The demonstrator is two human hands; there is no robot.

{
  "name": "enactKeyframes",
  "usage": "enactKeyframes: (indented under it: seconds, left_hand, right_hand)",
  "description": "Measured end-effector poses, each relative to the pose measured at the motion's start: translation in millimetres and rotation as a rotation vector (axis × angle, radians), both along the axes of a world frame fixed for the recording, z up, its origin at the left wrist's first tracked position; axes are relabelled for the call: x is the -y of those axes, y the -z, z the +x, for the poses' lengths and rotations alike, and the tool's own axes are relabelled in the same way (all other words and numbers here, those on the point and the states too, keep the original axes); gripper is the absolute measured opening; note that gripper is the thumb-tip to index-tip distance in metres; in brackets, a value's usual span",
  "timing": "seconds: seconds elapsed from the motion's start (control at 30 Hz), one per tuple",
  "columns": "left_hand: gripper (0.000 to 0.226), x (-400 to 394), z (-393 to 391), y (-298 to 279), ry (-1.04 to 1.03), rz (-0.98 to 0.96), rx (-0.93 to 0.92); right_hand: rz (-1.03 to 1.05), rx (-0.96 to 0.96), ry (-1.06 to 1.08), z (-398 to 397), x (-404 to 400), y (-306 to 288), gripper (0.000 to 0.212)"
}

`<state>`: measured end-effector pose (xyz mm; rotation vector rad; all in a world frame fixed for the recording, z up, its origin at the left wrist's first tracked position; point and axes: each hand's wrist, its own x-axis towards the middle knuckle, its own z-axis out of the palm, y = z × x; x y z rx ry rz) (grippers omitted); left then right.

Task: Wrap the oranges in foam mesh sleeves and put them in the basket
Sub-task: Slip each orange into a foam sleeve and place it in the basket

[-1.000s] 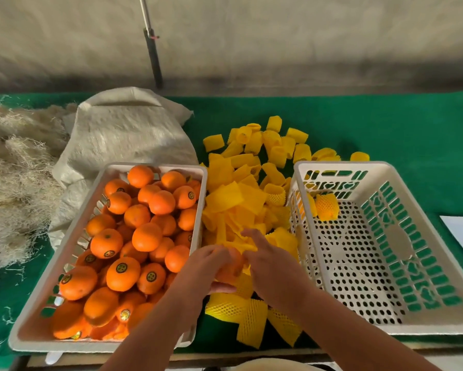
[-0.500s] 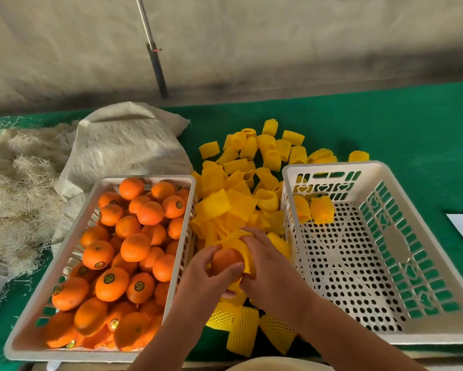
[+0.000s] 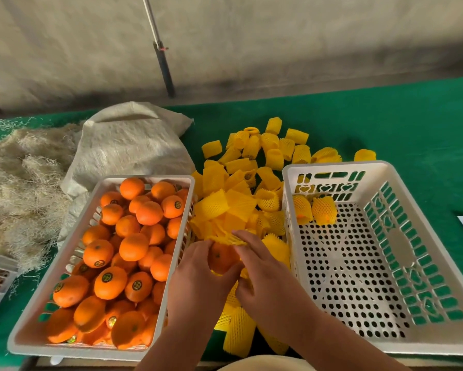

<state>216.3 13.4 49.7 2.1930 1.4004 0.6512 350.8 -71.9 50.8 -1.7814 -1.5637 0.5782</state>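
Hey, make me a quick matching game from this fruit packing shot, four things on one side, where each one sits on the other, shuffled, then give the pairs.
Things
1. bare oranges
2. wrapped oranges
3. loose foam sleeves
4. burlap sack

Places
A. between the two baskets
B. far corner of the right basket
C. behind the left basket
D. filling the left basket

Pairs: 1-D, 2-B, 3-A, 4-C

Left hand [image 3: 198,274] and right hand [image 3: 268,279] grip an orange [image 3: 221,257], a yellow foam mesh sleeve [image 3: 229,239] stretched across its top, between the two white baskets [image 3: 340,167] on the green desk [image 3: 385,116].
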Motion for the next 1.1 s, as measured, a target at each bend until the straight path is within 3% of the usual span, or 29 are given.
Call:
enactKeyframes:
  seconds: [0.2, 0.27, 0.33, 0.37, 0.43, 0.5, 0.57, 0.8, 1.1]
  left_hand:
    - [0.048, -8.2, -3.1, 10.4, 0.006, 0.162, 0.067]
    - [0.058, -13.7, -7.5, 14.8, 0.026, 0.21, 0.089]
    - [0.074, -17.7, -11.3, 17.2, 0.044, 0.231, 0.097]
    - [0.078, -18.3, -12.3, 17.1, 0.045, 0.233, 0.104]
    - [0.076, -17.7, -11.6, 16.8, 0.055, 0.252, 0.111]
    - [0.066, -14.4, -7.6, 14.7, 0.084, 0.261, 0.109]
    - [0.055, -10.6, -2.7, 11.7, 0.102, 0.28, 0.097]
    - [0.073, -9.7, 4.5, 9.4, 0.144, 0.29, -0.052]
    - [0.062, -5.9, 3.0, 5.9, 0.119, 0.129, 0.008]
  right_hand:
    - [0.076, 0.017, -0.16, -6.5, 9.2, -3.9, 0.058]
    - [0.149, -0.009, -0.146, -6.5, 10.7, -6.6, 0.05]
    - [0.216, -0.136, 0.013, -1.1, 9.6, -10.7, 0.043]
    - [0.235, -0.192, 0.12, 3.3, 7.4, -12.5, 0.047]
    - [0.169, -0.269, 0.255, 11.6, -0.7, -14.0, 0.08]
    - [-0.011, -0.36, 0.228, 14.8, -10.0, -14.6, 0.111]
    - [-0.093, -0.4, 0.181, 10.5, -17.1, -14.7, 0.119]
    - [-0.013, -0.319, 0.318, -4.5, -28.8, -1.9, 0.102]
    - [-0.012, -0.365, 0.442, 2.9, -28.5, 9.4, 0.087]
